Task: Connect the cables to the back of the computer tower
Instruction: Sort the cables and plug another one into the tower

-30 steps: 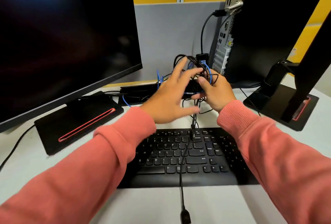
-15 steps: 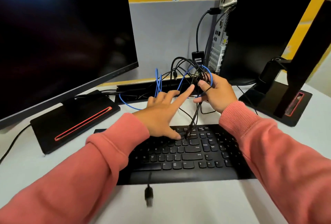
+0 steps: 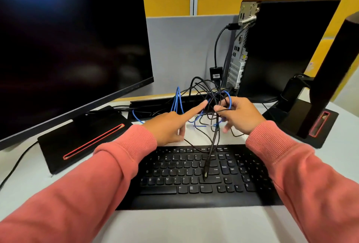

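Observation:
A black computer tower (image 3: 281,48) stands at the back right, its port panel (image 3: 238,58) facing left, with one black cable plugged in near the top. A tangle of black and blue cables (image 3: 206,97) hangs in front of it. My right hand (image 3: 240,114) pinches a black cable of that tangle between thumb and fingers. One black lead hangs from the tangle, its plug (image 3: 205,173) lying on the keyboard. My left hand (image 3: 174,124) holds nothing; its index finger points straight into the tangle and the other fingers are curled under.
A black keyboard (image 3: 194,194) lies in front of me. A large dark monitor (image 3: 68,38) on a black base (image 3: 83,135) fills the left. A second monitor's stand (image 3: 310,118) is at the right. A grey partition (image 3: 184,48) closes the back.
The loose plug that lay on the desk near me has been drawn up onto the keyboard. My left hand went from spread fingers to a pointing index finger at the tangle.

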